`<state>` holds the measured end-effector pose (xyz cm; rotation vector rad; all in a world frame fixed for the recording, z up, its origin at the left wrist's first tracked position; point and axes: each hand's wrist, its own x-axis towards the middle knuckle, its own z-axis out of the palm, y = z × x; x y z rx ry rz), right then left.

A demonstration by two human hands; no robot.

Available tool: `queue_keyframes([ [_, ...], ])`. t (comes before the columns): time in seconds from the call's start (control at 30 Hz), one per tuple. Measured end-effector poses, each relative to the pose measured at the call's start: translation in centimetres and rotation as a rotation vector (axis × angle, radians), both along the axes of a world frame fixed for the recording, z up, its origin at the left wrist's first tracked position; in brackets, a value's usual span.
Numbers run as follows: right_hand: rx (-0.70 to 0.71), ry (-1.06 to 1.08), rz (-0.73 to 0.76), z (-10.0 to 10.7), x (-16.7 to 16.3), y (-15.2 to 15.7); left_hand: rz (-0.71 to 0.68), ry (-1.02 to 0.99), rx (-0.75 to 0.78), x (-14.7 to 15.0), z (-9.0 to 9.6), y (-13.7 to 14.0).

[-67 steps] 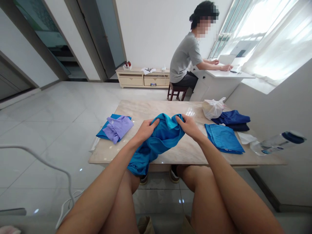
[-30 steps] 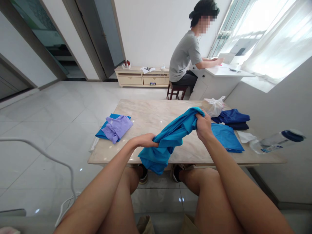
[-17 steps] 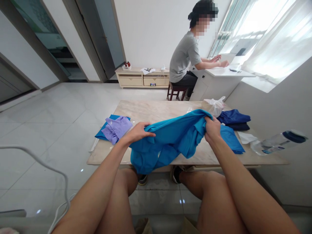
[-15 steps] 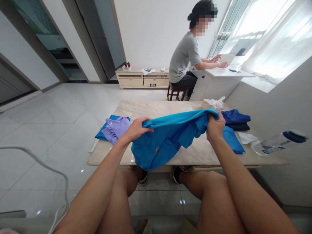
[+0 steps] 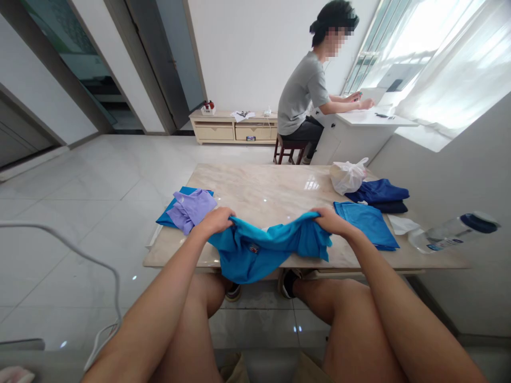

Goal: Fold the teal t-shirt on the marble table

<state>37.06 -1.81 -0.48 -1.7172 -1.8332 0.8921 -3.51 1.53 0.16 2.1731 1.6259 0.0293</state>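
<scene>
While a second person (image 5: 305, 98) sits at a white desk in the bkgd, the marble table (image 5: 263, 189) carries a turquoise polo shirt (image 5: 265, 247) draped over its near edge, left hand (image 5: 217, 219) & right hand (image 5: 329, 221) each pinching its top hem; folded blue shirt (image 5: 366, 223) just to the right, lilac garment (image 5: 191, 208) at left.

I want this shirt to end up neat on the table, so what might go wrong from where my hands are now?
Much of the turquoise shirt hangs over the near table edge; if the left hand or right hand loosens its grip, it may slide off. The cloth sags bunched between the hands, so creases could be pressed in. The folded blue garment lies close beside the right hand and might get dragged askew.
</scene>
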Motion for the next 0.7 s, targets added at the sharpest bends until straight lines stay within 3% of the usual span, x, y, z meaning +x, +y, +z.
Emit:
queue_keyframes([
  [0.07,0.495,0.11,-0.342,1.8,-0.1,0.7,0.198,-0.119,0.39,0.5,1.8,-0.2],
  [0.13,0.855,0.178,-0.6,3.2,-0.3,1.2,0.346,-0.285,0.73,1.1,3.5,-0.5],
  [0.17,0.946,0.19,-0.666,3.5,-0.5,1.4,0.385,-0.359,0.845,1.3,4.1,-0.6],
  [0.23,0.963,0.181,-0.673,3.4,-0.8,1.6,0.398,-0.419,0.914,1.5,4.6,-0.7],
  [0.3,0.834,0.14,-0.591,2.5,-1.1,1.6,0.343,-0.333,0.769,1.4,4.0,-0.5],
  [0.37,0.623,0.067,-0.477,1.2,-1.0,1.6,0.242,-0.139,0.468,1.0,2.5,-0.2],
  [0.43,0.342,-0.041,-0.292,-0.2,-0.6,1.5,0.162,0.05,0.139,0.7,0.5,-0.2],
  [0.5,0.011,-0.157,-0.015,-1.5,-0.3,0.9,0.127,0.143,-0.078,0.5,-1.3,-0.4],
  [0.6,-0.409,-0.263,0.345,-2.9,-0.3,-0.2,0.129,0.159,-0.142,0.8,-2.6,-0.8],
  [0.63,-0.469,-0.268,0.395,-3.1,-0.6,-0.5,0.128,0.16,-0.123,1.0,-2.6,-0.9],
  [0.7,-0.435,-0.218,0.386,-3.1,-1.4,-0.8,0.127,0.157,-0.042,1.8,-2.0,-1.0],
])
